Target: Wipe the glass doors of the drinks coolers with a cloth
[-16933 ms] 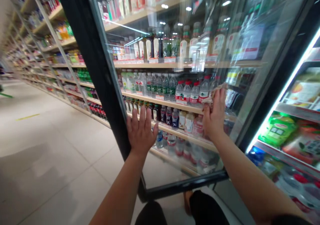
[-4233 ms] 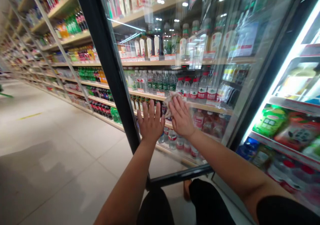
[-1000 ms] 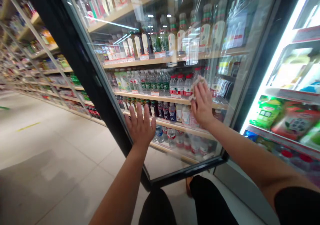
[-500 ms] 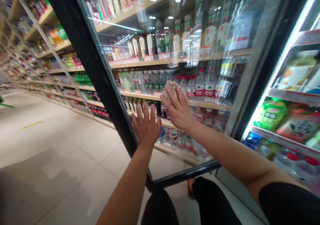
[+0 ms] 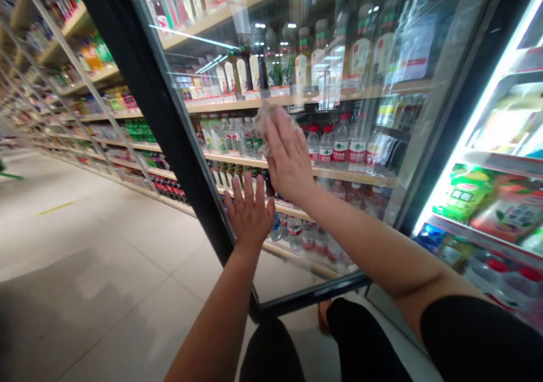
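In front of me a glass door (image 5: 292,283) with a black frame stands swung out, tilted across my view. My right hand (image 5: 291,164) presses a crumpled, pale cleaning cloth (image 5: 263,123) against the glass, its fingers stretched over the cloth. The hand covers part of the cloth. Lower and to the left, my left hand (image 5: 249,212) lies on the pane near the frame with its fingers spread, holding nothing. Rows of bottles (image 5: 348,138) on shelves show through the glass.
A lit cooler with drink bottles and green and red pouches (image 5: 464,192) stands at the right. Long store shelves (image 5: 97,116) run back on the left beside a tiled floor (image 5: 114,274). My knees are close under the door's bottom edge.
My right hand has slid the cloth up and to the left across the glass. My left hand has stayed in about the same place.
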Tool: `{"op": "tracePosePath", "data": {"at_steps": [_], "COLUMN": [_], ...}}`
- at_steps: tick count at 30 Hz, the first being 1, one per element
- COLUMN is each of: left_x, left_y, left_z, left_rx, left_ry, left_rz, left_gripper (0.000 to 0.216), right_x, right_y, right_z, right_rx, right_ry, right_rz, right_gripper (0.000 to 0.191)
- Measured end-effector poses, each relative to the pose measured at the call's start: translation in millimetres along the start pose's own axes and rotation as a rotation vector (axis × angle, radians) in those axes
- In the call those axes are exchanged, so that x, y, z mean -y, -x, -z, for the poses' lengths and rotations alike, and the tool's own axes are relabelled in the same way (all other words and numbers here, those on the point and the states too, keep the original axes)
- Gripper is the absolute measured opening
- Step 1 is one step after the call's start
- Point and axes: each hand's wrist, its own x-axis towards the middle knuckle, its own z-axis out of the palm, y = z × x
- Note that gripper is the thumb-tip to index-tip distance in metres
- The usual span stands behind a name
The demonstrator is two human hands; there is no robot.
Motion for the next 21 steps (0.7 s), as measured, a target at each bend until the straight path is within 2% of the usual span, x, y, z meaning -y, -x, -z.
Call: {"op": "tracePosePath", "data": {"at_steps": [3, 8, 10, 12, 16, 18, 21], "left_x": [-0.7, -0.7, 0.1, 1.2, 3.0, 3.1, 2.4], "left_y": [-0.8, -0.5, -0.5, -0.7, -1.0, -1.0, -1.5], "left_z": [0.8, 1.2, 0.7, 0.0, -1.0, -0.5, 1.0], "left_rx": [0.0, -0.011, -0.011, -0.007, -0.009, 0.007, 0.019], "left_ry": [-0.007, -0.025, -0.028, -0.029, -0.043, -0.036, -0.017], "left_rz": [0.009, -0.004, -0.001, 0.002, -0.017, -0.013, 0.01], "left_gripper": [0.059, 0.06, 0.06, 0.06, 0.064, 0.064, 0.062], "right_x": [-8.9, -17.2, -21.8, -30.1, -52.8, -61.7, -71.1], "right_y": [-3.6, 62.1, 70.5, 57.3, 25.7, 35.1, 69.0], "right_z": [3.8, -6.6, -6.1, -0.8, 9.8, 10.0, 6.9], "right_rx": [-0.017, 0.06, 0.119, 0.126, 0.02, 0.005, 0.002], "right_ry": [-0.019, -0.053, -0.054, -0.057, -0.064, -0.077, -0.065], "right_rz": [-0.1, 0.119, 0.17, 0.118, -0.056, -0.085, -0.062], "right_gripper": [0.06, 0.071, 0.069, 0.066, 0.066, 0.069, 0.072]}}
